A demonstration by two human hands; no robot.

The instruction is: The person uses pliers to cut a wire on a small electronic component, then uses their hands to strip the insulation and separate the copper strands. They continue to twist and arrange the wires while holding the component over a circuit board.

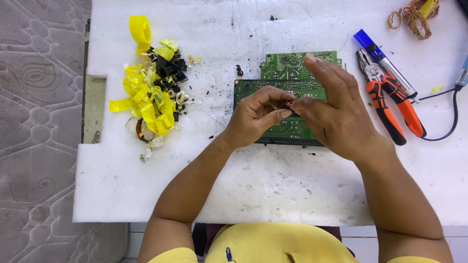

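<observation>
Above the lower circuit board, at the middle of the white foam sheet: both hands meet over one small part.

Landmark: lower green circuit board (253,88), lying flat on the white foam sheet (273,185).

Left hand (253,117): over the board's left half; thumb and forefinger curl inward and pinch a small dark component (287,104).

Right hand (336,114): over the board's right half; thumb and lower fingers press together on the same component from the right, while the forefinger points up and away, straight.

Small dark component: held between the two hands just above the board's middle; brownish-black, too small to tell more.

Second green circuit board (287,65): just behind the landmark board, its near edge touching or overlapped.

Pile of yellow tape scraps and black pieces (153,92): well left of the board.

Loose black bit (239,70): near the board's far-left corner.

Orange-handled pliers (390,104): right of the board, beside the right hand.

Blue-capped tool (380,56): just beyond the pliers, lying slantwise.

Black cable (451,122): far right of the board.

Copper wire coils (414,17): far right, behind the board.
</observation>
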